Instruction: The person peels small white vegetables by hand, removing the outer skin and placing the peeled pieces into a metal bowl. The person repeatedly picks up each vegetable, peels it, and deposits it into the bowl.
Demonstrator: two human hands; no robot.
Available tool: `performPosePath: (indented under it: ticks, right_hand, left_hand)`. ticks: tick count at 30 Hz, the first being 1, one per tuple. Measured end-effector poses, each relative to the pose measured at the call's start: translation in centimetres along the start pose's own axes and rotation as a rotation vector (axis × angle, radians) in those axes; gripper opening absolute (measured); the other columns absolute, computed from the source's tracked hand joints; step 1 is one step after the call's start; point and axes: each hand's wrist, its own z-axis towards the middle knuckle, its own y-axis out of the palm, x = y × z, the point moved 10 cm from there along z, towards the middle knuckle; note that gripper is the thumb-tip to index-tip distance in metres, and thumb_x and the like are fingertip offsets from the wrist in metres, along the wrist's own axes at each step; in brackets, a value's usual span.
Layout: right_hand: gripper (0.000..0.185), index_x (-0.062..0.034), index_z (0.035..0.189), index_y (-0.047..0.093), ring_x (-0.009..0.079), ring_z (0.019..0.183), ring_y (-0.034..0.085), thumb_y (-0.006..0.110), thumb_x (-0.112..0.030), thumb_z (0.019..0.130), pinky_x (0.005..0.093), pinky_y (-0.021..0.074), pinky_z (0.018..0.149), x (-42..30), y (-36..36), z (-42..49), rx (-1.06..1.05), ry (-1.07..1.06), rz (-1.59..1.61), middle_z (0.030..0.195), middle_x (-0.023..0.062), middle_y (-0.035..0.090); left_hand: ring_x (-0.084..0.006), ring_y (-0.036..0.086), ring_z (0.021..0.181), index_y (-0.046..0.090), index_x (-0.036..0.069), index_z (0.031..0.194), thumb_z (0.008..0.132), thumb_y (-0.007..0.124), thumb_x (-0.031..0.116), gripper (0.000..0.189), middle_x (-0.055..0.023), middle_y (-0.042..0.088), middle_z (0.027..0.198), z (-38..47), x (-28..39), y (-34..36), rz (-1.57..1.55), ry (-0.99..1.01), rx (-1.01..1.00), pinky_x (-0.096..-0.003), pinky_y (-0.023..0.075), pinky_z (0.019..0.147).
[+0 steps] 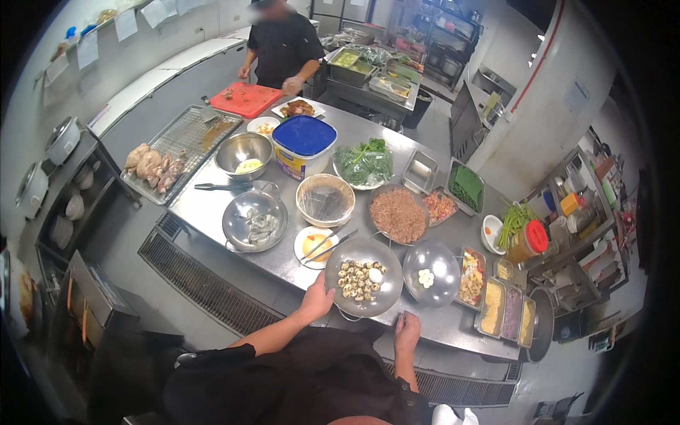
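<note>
My left hand [317, 298] grips the left rim of a metal wok [390, 297] at the table's near edge. Speckled quail eggs [356, 280] and one larger white egg [375, 275] lie in this wok. My right hand [407, 330] is at the table edge, just right of and below the wok, with its fingers curled; whether it holds something small I cannot tell. To the wok's right, a shiny metal bowl [433, 255] holds several small pale pieces [425, 278]. Metal tongs [326, 248] lie across a white plate [300, 241] at the wok's upper left.
Behind the wok stand a pan of brown minced food [398, 212] and a plastic-wrapped bowl [325, 199]. Trays of chopped food [493, 308] line the right side. A blue-lidded tub [304, 135] stands farther back. Across the table, a co-worker [281, 48] stands by a red cutting board [247, 100].
</note>
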Motion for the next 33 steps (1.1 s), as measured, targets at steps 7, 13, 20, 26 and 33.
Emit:
performPosePath:
  ticks: [7, 13, 20, 26, 33]
  right_hand:
    - [0.024, 0.0, 0.118, 0.077, 0.0466, 0.1, 0.068, 0.07, -0.012, 0.098, 0.0521, 0.0549, 0.09, 1.4, 0.6, 0.5, -0.133, 0.106, -0.108, 0.104, 0.026, 0.071]
    - [0.021, 0.0002, 0.114, 0.077, 0.0423, 0.092, 0.072, 0.07, -0.013, 0.1, 0.0493, 0.0578, 0.084, 2.1, -1.5, 0.1, 0.005, 0.114, -0.077, 0.101, 0.024, 0.074]
    - [0.024, 0.0018, 0.119, 0.067, 0.0145, 0.071, 0.071, 0.071, -0.019, 0.107, 0.0275, 0.0593, 0.062, -5.8, 0.8, -1.5, -0.329, 0.642, 1.043, 0.097, 0.0109, 0.076]
    - [0.021, -0.0008, 0.111, 0.066, 0.0142, 0.07, 0.069, 0.07, -0.021, 0.109, 0.0277, 0.0595, 0.066, -10.5, 2.2, -4.0, -0.528, 0.715, 1.258, 0.091, 0.0075, 0.074]
    - [0.021, -0.0029, 0.106, 0.065, 0.0134, 0.071, 0.069, 0.071, -0.023, 0.108, 0.0284, 0.0602, 0.067, -8.8, 1.3, -5.5, -0.686, 0.67, 1.31, 0.09, 0.0071, 0.074]
  left_hand:
    - [-0.039, 0.071, 0.08, 0.041, -0.002, 0.158, 0.097, 0.07, 0.016, 0.069, -0.0174, 0.07, 0.083, -0.6, -0.5, 0.1, -0.041, 0.005, -0.11, -0.047, 0.0558, 0.077]
    - [-0.0347, 0.071, 0.092, 0.054, 0.003, 0.149, 0.099, 0.074, 0.024, 0.058, -0.0188, 0.071, 0.098, -3.1, 5.4, -3.0, 0.317, 0.394, 0.334, -0.0454, 0.0562, 0.082]
    - [-0.0341, 0.072, 0.102, 0.068, 0.001, 0.135, 0.1, 0.077, 0.025, 0.044, -0.0198, 0.073, 0.112, -7.9, 12.9, 3.7, -0.05, 0.591, -0.38, -0.0431, 0.0581, 0.09]
    - [-0.0383, 0.071, 0.109, 0.071, 0.005, 0.13, 0.102, 0.072, 0.019, 0.032, -0.0184, 0.074, 0.117, -10.1, 12.1, 4.6, 0.081, 0.661, -0.328, -0.0456, 0.0569, 0.095]
    - [-0.0373, 0.074, 0.103, 0.072, 0.004, 0.127, 0.099, 0.075, 0.016, 0.031, -0.0185, 0.074, 0.114, -12.8, 11.7, 6.5, 0.115, 0.622, -0.247, -0.0442, 0.0591, 0.089]
